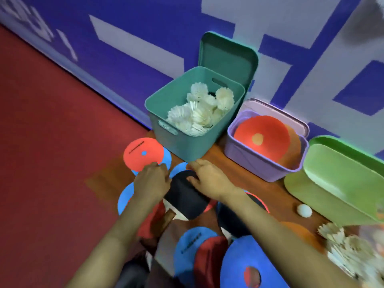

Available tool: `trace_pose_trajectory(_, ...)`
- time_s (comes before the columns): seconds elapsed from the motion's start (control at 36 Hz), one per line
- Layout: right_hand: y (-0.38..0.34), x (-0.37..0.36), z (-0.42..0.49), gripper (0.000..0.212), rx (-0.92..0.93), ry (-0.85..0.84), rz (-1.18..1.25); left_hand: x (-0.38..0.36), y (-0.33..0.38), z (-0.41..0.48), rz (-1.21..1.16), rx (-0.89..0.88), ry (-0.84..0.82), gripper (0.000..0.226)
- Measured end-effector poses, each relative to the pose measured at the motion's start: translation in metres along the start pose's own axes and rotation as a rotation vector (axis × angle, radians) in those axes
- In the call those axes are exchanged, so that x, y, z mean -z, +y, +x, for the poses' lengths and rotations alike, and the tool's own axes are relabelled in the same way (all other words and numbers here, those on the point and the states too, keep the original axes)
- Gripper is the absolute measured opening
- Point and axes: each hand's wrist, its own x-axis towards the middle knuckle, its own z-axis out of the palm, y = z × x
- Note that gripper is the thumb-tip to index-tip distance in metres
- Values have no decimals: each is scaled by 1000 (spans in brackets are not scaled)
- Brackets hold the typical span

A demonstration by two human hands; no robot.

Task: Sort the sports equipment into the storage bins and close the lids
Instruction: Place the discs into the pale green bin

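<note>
You have the open teal plastic storage bin (pixel 182 140) as your landmark: it holds a heap of white feather shuttlecocks (pixel 200 110), and its teal lid (pixel 227 57) stands upright behind it. Just right of it sits the lilac plastic bin (pixel 255 163) with flat orange-red discs (pixel 261 136) inside. Farther right lies the green plastic bin (pixel 324 196). In front of the teal bin, a black-faced table tennis paddle (pixel 187 198) lies among blue and red flat discs (pixel 143 153).

Even indoor light, soft focus, smeared blur and warping at edges.
</note>
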Motion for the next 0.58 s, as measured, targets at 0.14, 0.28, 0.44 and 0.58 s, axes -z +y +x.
trace_pose_trajectory(0.14,-6,-39,37,45,-54,-162,36,-28,-58,11,-122,149,-70,39)
trace_pose_trajectory(0.28,-6,-65,58,64,-108,-325,-15,-48,-85,24,-292,296,-190,56)
trace_pose_trajectory(0.44,-3,-84,61,80,-89,-427,-110,-72,-93,16,-267,369,-345,91)
trace_pose_trajectory(0.58,0,-90,59,87,-72,-406,-163,-72,-86,10,-221,460,-309,102)
